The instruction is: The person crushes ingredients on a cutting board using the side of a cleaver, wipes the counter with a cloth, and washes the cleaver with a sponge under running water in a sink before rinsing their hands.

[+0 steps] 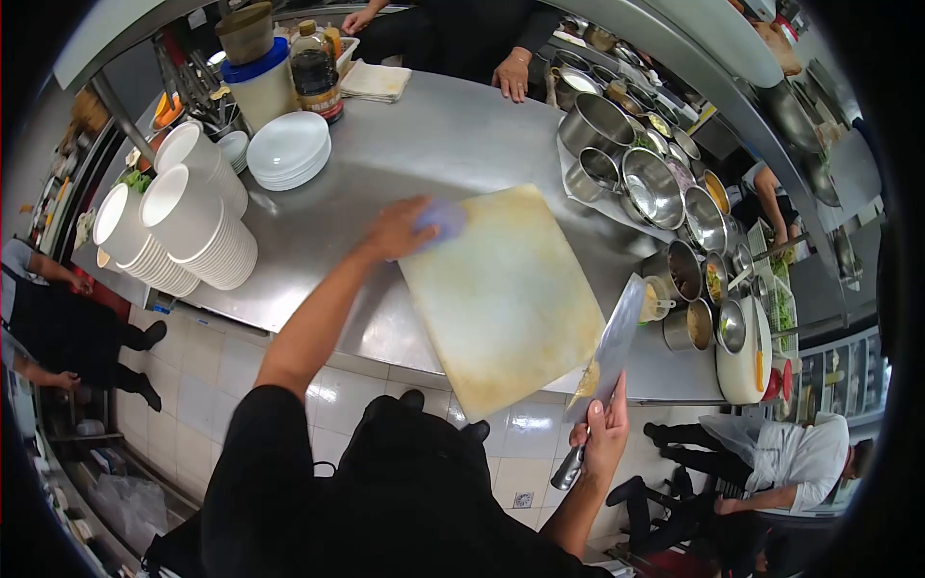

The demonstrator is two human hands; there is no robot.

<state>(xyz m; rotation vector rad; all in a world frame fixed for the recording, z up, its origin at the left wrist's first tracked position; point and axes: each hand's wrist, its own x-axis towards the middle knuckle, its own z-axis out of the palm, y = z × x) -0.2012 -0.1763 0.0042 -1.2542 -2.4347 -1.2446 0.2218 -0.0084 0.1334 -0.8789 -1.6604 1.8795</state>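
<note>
My left hand [400, 229] presses a purple cloth [443, 222] onto the upper left corner of a large, stained white cutting board [506, 299]. Motion blurs the hand and the cloth. The board lies at an angle, and its near corner juts past the edge of the steel counter [414, 125]. At the board's right side, my right hand [603, 438] is closed around the handle of a wide-bladed chef's knife [620, 332], its tip pointing away from me. Some yellowish chopped food [585, 380] clings to the blade near the handle.
Stacked white paper bowls [207, 231] and white plates [289, 151] stand at left, near a sauce bottle [316, 72]. Metal bowls and pots [652, 188] crowd the right side. Across the counter, another person's hand [513, 75] rests on the edge. More people stand at both sides.
</note>
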